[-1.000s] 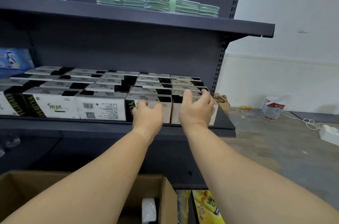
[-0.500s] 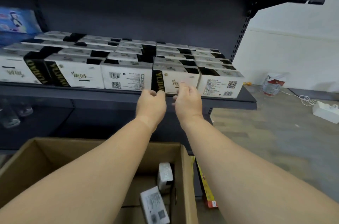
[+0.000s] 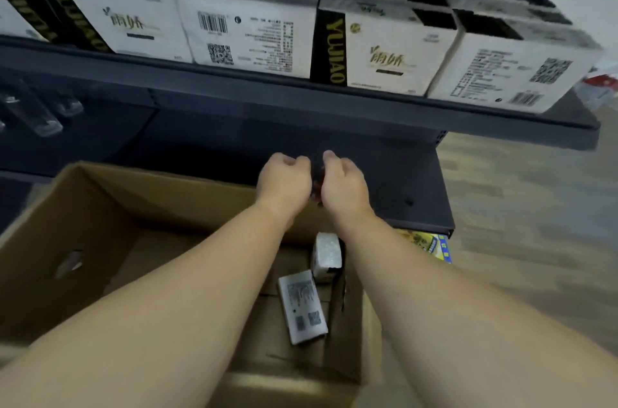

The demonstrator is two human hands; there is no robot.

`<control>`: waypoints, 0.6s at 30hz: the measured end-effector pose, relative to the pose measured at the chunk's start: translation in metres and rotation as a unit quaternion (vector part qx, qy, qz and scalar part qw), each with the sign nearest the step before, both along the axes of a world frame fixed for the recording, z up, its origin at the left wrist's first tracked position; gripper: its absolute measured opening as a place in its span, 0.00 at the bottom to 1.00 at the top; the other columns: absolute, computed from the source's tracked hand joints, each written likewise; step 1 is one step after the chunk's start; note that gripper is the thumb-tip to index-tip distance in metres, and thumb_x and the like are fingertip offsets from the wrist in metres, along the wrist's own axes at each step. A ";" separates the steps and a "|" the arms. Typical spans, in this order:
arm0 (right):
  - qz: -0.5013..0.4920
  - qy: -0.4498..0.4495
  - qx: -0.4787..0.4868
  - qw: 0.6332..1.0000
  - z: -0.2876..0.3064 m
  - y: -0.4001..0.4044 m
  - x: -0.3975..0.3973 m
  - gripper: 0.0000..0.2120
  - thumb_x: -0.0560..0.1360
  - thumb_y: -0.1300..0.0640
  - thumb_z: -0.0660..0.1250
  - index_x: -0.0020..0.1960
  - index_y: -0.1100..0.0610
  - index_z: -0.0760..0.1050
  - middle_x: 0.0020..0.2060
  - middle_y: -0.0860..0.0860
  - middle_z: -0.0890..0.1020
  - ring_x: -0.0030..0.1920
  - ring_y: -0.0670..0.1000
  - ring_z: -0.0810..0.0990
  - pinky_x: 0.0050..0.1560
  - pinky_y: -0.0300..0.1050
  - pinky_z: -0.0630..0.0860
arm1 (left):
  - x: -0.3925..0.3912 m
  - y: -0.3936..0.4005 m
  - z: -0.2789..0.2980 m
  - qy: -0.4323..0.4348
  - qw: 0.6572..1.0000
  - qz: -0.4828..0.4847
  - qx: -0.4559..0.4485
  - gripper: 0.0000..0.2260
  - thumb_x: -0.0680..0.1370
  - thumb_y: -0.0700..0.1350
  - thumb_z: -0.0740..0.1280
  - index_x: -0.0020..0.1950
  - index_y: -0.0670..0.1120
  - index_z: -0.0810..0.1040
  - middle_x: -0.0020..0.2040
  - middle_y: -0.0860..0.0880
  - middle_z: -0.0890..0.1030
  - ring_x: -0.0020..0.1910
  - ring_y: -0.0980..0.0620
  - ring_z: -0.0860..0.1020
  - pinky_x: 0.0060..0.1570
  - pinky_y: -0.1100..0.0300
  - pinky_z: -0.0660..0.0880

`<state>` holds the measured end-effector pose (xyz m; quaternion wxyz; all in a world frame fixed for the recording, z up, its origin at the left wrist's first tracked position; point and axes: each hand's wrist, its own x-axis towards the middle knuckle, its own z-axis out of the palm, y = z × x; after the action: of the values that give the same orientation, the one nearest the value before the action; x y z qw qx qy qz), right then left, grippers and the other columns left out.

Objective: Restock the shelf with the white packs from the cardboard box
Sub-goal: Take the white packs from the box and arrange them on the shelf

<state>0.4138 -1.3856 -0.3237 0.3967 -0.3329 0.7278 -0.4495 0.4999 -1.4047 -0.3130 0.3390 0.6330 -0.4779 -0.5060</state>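
Observation:
White packs with black bands fill the dark shelf [image 3: 301, 90] in rows; the front right pack [image 3: 515, 70] sits skewed at the shelf's end. Below stands the open cardboard box [image 3: 100, 207]. Two white packs are left in it: one flat [image 3: 302, 305], one upright [image 3: 326, 255] against the right wall. My left hand [image 3: 284, 182] and my right hand [image 3: 342, 185] hover side by side over the box's far rim, fingers curled loosely, nothing held.
A lower dark shelf [image 3: 418, 193] juts out behind the box. A yellow and blue package [image 3: 428, 245] lies under it at the right. Clear bottles [image 3: 36, 110] stand on the lower left. Grey floor [image 3: 535, 240] lies to the right.
Both hands have left the packs on the shelf and come down to the box's far rim. My view has tilted down toward the box.

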 end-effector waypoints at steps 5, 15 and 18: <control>0.008 -0.012 0.037 0.999 -0.047 -0.004 0.001 0.15 0.81 0.43 0.58 0.45 0.53 0.74 0.45 0.52 0.80 0.52 0.56 0.79 0.59 0.55 0.74 | 0.001 -0.005 -0.042 -0.007 0.999 0.016 0.042 0.07 0.81 0.48 0.60 0.56 0.48 0.72 0.47 0.50 0.76 0.44 0.54 0.75 0.37 0.60 0.68; -0.023 -0.027 0.173 0.984 -0.120 0.014 0.013 0.22 0.81 0.40 0.55 0.62 0.56 0.74 0.53 0.53 0.79 0.55 0.55 0.76 0.58 0.48 0.69 | 0.020 -0.009 -0.122 -0.053 0.987 -0.045 0.142 0.06 0.81 0.50 0.61 0.55 0.49 0.69 0.47 0.52 0.75 0.45 0.53 0.73 0.47 0.60 0.66; -0.050 -0.047 0.201 0.977 -0.132 0.016 0.023 0.24 0.81 0.41 0.55 0.63 0.58 0.74 0.50 0.52 0.79 0.54 0.54 0.76 0.55 0.47 0.68 | 0.027 -0.013 -0.140 -0.069 0.981 -0.083 0.159 0.06 0.81 0.50 0.61 0.53 0.49 0.70 0.43 0.53 0.74 0.40 0.56 0.72 0.46 0.59 0.67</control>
<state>0.4370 -1.3693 -0.4560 0.4665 -0.1880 0.7993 -0.3289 0.5270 -1.4173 -0.4529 0.1569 0.6707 -0.4644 -0.5567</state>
